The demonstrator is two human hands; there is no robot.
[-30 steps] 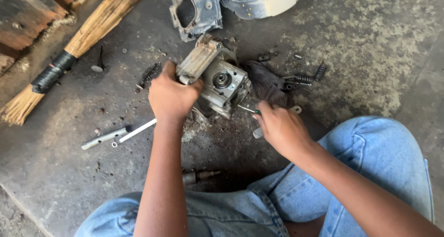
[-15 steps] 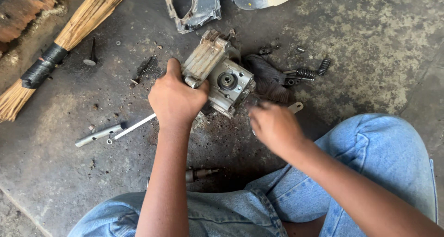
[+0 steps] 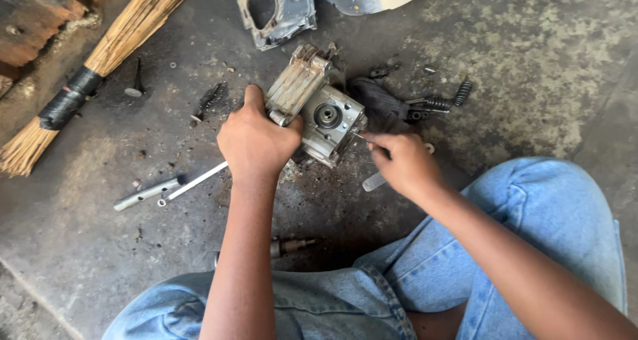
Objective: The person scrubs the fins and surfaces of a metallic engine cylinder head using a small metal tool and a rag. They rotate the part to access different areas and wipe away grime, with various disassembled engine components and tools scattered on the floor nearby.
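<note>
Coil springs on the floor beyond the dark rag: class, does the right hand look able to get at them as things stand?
Probably yes: the coil springs lie uncovered past the dark rag, but the right hand already grips a thin tool.

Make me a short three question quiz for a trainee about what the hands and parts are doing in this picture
1. True or false: the left hand grips the finned metal engine part on the floor.
2. What does the right hand hold against that part?
A. a thin tool
B. the broom
C. a coil spring
3. Fill in: the coil springs lie on the concrete floor, to the ____ of the engine part in the picture.

Key:
1. True; the left hand clasps its near side.
2. A; the thin tool has its tip at the part's face. The broom lies untouched at the upper left.
3. Right.
</note>
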